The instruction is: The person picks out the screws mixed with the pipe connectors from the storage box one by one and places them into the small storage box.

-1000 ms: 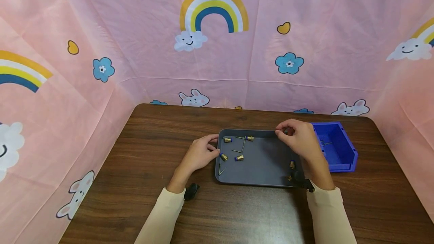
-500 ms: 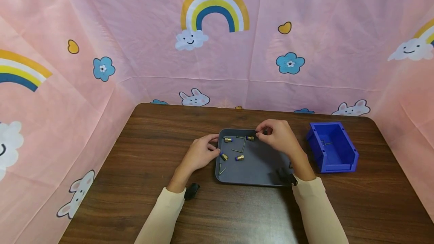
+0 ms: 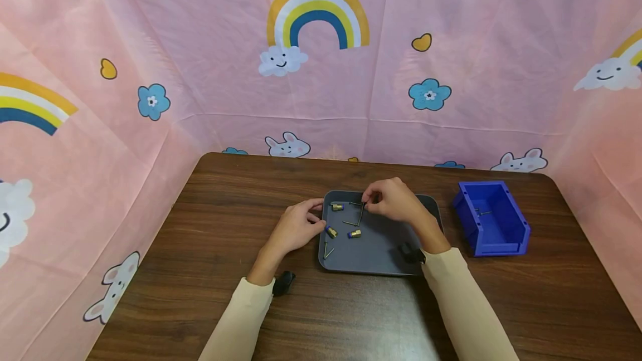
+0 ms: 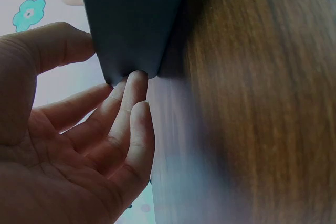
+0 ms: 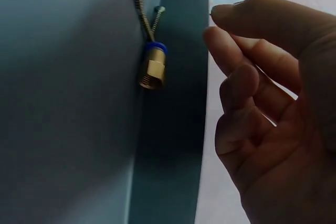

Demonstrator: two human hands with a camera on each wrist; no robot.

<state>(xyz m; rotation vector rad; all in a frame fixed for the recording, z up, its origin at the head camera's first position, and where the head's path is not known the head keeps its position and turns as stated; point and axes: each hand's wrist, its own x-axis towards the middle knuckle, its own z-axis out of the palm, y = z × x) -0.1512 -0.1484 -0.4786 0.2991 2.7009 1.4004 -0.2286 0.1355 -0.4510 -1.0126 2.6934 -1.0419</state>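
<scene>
On the brown desk (image 3: pixel 225 210), a grey tray (image 3: pixel 366 255) lies between my two hands, its long far wall towards the pink printed cloth (image 3: pixel 381 93). My left grip (image 3: pixel 296 227) rests against the tray's left end, thumb and fingers apart; in the left wrist view the thumb touches the rim and fingertips meet the wall near its corner. My right grip (image 3: pixel 393 199) hangs at the tray's far wall, thumb and forefinger tips near each other with a slight gap between them, the other fingers bent.

Tray contents, head view: three brass fittings (image 3: pixel 354 234) with blue collars lie in the left half, one just inside the wall by my left thumb; a pair of screws (image 3: pixel 325 250) forms a V in the near left corner.

Tray contents, right wrist view: a collared fitting (image 5: pixel 155 69) lies at the foot of the far wall, near my right fingertips; a long screw (image 5: pixel 139 3) and a short screw (image 5: pixel 157 19) converge at its blue collar.

Right of the tray and apart from it: a blue bin (image 3: pixel 501 248) with small screws (image 3: pixel 482 213) inside. Cream sleeves (image 3: pixel 236 316) cover my forearms.
</scene>
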